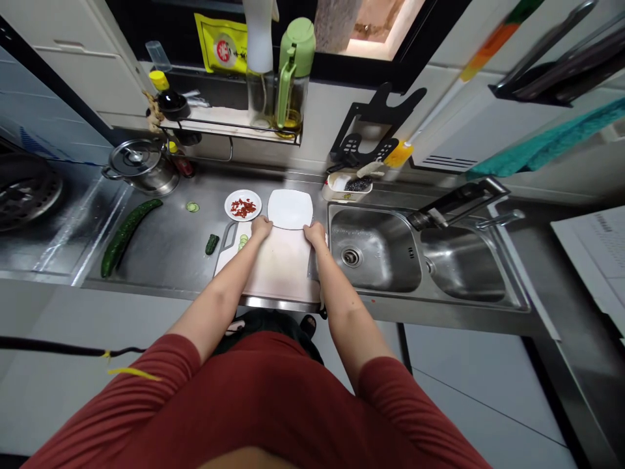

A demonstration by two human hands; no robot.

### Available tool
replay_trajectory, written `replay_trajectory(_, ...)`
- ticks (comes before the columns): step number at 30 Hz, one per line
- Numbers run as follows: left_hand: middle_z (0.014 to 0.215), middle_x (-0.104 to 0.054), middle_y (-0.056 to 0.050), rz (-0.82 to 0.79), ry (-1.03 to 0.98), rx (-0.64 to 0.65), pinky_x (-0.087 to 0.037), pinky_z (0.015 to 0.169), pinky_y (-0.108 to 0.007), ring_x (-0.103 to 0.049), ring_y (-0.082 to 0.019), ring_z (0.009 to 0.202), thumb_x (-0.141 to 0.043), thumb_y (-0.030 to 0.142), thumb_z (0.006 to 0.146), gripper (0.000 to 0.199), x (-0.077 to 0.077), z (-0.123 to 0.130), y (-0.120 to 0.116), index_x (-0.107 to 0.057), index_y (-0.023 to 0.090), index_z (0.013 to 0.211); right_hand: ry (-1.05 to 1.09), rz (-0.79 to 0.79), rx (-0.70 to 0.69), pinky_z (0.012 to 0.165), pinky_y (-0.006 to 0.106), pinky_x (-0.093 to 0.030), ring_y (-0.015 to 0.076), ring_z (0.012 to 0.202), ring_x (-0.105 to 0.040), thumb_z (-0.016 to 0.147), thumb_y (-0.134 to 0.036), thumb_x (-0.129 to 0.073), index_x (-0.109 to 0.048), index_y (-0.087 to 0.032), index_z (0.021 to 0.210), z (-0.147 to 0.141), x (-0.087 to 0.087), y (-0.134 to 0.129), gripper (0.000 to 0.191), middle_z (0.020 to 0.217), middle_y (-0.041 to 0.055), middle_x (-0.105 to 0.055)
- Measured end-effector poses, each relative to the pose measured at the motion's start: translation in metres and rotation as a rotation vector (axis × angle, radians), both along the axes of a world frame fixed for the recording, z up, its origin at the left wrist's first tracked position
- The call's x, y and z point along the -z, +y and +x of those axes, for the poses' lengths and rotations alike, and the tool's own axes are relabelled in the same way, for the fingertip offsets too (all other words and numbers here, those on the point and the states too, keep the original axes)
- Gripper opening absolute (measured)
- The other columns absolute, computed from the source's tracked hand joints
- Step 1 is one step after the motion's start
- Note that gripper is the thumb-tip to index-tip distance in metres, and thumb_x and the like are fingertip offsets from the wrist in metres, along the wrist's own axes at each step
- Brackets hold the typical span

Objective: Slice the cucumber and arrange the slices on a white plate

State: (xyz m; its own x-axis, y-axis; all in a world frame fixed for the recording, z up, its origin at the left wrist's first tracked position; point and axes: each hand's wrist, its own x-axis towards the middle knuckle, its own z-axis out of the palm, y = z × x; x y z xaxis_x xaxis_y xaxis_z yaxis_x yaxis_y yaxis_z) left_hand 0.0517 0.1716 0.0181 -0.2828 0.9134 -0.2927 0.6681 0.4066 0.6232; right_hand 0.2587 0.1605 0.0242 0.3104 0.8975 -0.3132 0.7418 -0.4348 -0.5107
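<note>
No words can be read. The bright yellow rectangular plastic packet (215, 44) bears 1 round red-and-white emblem (223, 51) beside dark, illegible lettering; the white flat rectangular panel (596, 257) carries small, unreadable grey print.

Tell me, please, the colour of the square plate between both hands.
The square plate is white, seen best in head view.
</note>
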Motion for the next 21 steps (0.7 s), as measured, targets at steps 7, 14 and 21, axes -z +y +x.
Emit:
replay_trajectory(7, 0.072, -0.067, -0.002, 0.071, -0.148, -0.045, -0.041, 0.069, -0.025, -0.060, -0.017, 0.071, -0.055, 0.023, 0.073, 0.014, -0.013, 0.000, -0.005, -0.064, 0.018, 0.082, 0.171, 0.144, 0.086, 0.070, 0.027, -0.044, 0.0186, 0.070, -0.056, 0.072, -0.030, -0.056, -0.056, -0.020, 0.071, 0.001, -0.002, -0.003, 0.010, 0.066, 0.0017, -0.060)
replay_trajectory(14, 0.064, -0.064, 0.000, 0.206, -0.358, -0.092, -0.042, 0.064, -0.023, -0.058, -0.014, 0.063, -0.055, 0.024, 0.069, 0.013, -0.040, 0.003, -0.022, -0.063, 0.017, 0.076, 0.378, 0.294, 0.207, 0.062, 0.024, -0.042, 0.0155, 0.061, -0.052, 0.068, -0.032, -0.054, -0.052, -0.021, 0.077, 0.006, -0.026, -0.020, 0.015, 0.059, -0.0034, -0.054)
replay_trajectory(21, 0.058, -0.061, 0.001, 0.193, -0.492, -0.109, -0.040, 0.057, -0.021, -0.051, -0.010, 0.051, -0.055, 0.027, 0.069, 0.013, -0.065, -0.002, -0.044, -0.060, 0.015, 0.074, 0.383, 0.284, 0.179, 0.058, 0.024, -0.042, 0.0152, 0.057, -0.052, 0.074, -0.035, -0.050, -0.055, -0.019, 0.085, 0.001, -0.054, -0.045, 0.020, 0.059, -0.0021, -0.055)
